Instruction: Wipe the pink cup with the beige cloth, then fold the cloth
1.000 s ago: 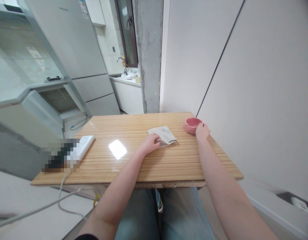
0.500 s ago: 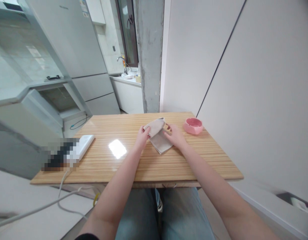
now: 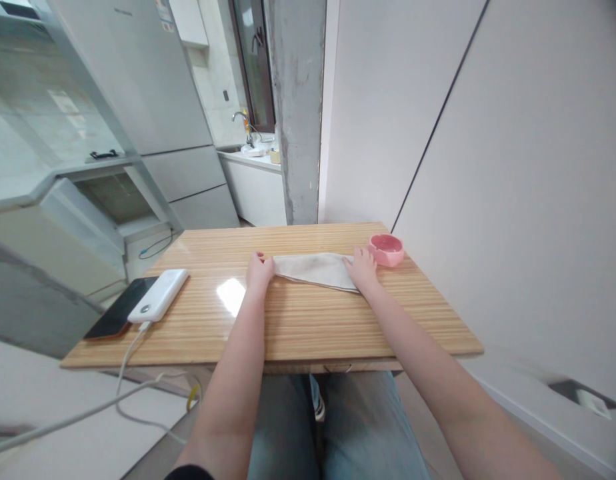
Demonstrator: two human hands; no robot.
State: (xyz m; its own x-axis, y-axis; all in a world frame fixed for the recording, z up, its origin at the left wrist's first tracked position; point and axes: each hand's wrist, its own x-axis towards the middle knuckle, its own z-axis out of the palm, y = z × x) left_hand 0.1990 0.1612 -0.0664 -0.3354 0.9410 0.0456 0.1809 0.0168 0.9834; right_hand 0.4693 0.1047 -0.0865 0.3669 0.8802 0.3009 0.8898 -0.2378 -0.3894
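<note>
A light beige cloth (image 3: pixel 313 268) is stretched out sideways in a long folded strip, low over or on the wooden table (image 3: pixel 308 327). My left hand (image 3: pixel 261 270) pinches its left end, fingers closed. At the other end, my right hand (image 3: pixel 363 268) grips the cloth, its thumb on the near face and its fingers partly over the far edge. Just beyond my right hand stands a pink ashtray-like bowl (image 3: pixel 387 251); whether the fingers touch it I cannot tell.
On the table's left side lie a white power bank (image 3: pixel 159 295) and a dark phone (image 3: pixel 121 310). A white cable (image 3: pixel 125 363) runs from the power bank off the front edge. A white wall (image 3: pixel 438 200) rises along the right side.
My hands have moved apart, the left one leftward and the right one slightly rightward. The cloth, earlier bunched and folded over between them, is now drawn out into a long strip.
</note>
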